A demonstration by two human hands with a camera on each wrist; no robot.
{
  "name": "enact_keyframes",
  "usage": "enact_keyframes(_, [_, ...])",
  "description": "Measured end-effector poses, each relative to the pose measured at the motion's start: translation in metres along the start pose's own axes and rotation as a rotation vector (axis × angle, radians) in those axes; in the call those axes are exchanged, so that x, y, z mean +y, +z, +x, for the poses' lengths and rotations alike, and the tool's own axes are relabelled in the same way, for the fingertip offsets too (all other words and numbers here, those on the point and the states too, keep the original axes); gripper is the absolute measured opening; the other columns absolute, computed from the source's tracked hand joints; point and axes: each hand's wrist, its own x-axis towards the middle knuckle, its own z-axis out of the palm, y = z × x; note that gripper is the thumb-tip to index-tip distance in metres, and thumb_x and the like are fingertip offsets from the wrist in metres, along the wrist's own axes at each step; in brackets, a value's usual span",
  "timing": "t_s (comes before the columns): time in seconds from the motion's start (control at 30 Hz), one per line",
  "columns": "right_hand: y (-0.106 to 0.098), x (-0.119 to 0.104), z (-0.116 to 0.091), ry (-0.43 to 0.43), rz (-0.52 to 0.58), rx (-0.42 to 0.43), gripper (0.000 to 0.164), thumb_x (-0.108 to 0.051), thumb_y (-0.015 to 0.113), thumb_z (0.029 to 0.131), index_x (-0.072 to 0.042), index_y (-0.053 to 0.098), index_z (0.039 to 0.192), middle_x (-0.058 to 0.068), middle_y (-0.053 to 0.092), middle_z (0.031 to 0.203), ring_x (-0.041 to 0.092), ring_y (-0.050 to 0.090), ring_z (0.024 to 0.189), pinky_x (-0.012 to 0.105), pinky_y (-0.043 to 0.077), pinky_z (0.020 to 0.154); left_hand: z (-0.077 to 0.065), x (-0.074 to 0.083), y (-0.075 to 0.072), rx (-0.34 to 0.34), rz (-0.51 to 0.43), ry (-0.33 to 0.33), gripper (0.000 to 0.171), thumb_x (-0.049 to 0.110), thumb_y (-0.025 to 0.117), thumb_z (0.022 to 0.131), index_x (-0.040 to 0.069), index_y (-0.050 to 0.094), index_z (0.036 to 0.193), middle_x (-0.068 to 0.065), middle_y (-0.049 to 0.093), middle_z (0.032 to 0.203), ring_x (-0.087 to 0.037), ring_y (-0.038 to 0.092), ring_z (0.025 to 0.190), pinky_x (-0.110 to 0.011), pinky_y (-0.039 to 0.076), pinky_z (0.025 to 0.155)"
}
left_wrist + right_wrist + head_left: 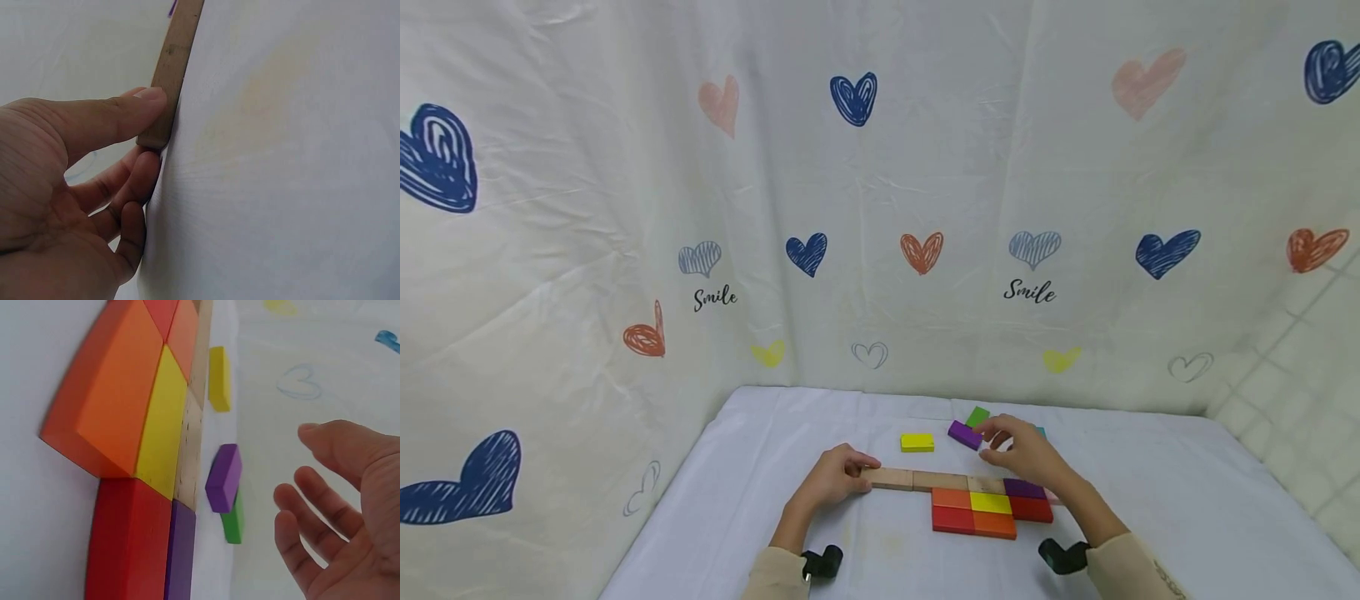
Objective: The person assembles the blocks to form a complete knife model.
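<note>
In the head view my left hand (pixel 837 477) pinches the left end of a plain wooden block (pixel 889 478). The left wrist view shows the thumb lying on that wooden block (pixel 172 69), with fingers at its far side. More blocks carry on the row: a second plain block (pixel 940 481), a shorter plain one (pixel 985 484) and a purple block (pixel 1024 494). Orange, yellow and red blocks (pixel 953 521) lie against its near side. My right hand (pixel 1028 452) hovers beside a loose purple block (pixel 964 434), fingers loosely bent and holding nothing, as the right wrist view shows.
Behind the row lie a loose yellow block (pixel 917 442) and a green block (pixel 976 416); a teal piece (pixel 1041 431) is mostly hidden by my right hand. A pink piece (pixel 1053 498) shows by the right forearm. The white cloth (pixel 700 533) covers the table.
</note>
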Motion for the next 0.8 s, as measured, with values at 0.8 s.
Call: enact_keyframes(0.8, [0.020, 0.035, 0.063, 0.120, 0.000, -0.098, 0.044, -0.010, 0.083, 0.084, -0.011, 0.069, 0.126, 0.008, 0.067, 0.110, 0.022, 0.061, 0.096, 0.038, 0.057, 0.084, 0.001, -0.001, 0.000, -0.010, -0.002, -0.020, 0.028, 0.011, 0.083, 0.084, 0.023, 0.081, 0.109, -0.001, 0.060, 0.094, -0.017, 0.051, 0.083, -0.028, 0.040, 0.069])
